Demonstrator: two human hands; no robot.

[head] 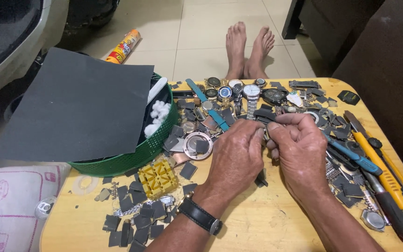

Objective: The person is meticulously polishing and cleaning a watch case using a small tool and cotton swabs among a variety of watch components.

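Here, left hand (236,154) and right hand (299,149) meeting knuckle to knuckle above the worktop (267,224), both forearms reaching in from the lower edge, a black wristwatch (201,217) on the left wrist. Fingers curled, each grip pinched narrow on one small metal part (267,133), mostly hidden between the thumbs. Around them, watches (239,91), grey scraps (141,224), yellow holder (157,178), green basket (131,161), tools (378,168).

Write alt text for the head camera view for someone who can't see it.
Two hands, left and right, pinch a small metal part over a wooden table strewn with watches, tools and grey scraps. A green basket sits left.
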